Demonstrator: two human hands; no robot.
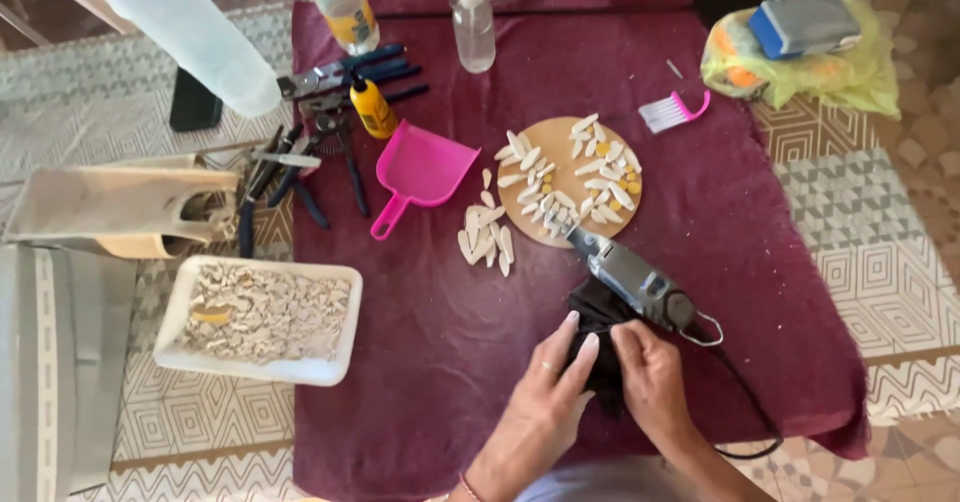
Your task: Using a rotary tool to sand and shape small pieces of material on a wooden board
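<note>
Both my hands pinch a black cloth (pixel 600 334) low on the maroon table cover (pixel 770 262). My left hand (pixel 545 402) grips its left side, my right hand (pixel 650 377) its right side. A grey rotary tool (pixel 625 274) lies just beyond the cloth, its tip pointing toward a round wooden disc (pixel 570 182) covered with several pale petal-shaped pieces. More pale pieces (pixel 485 234) lie loose beside the disc. The tool's black cord (pixel 745 412) trails to the lower right.
A pink dustpan (pixel 420 172), pliers and cutters (pixel 320 142), a yellow glue bottle (pixel 372 107), a spray bottle (pixel 472 22) and a pink brush (pixel 672 112) lie farther back. A white tray of shell bits (pixel 260 317) sits left, and a yellow bag (pixel 800 57) sits far right.
</note>
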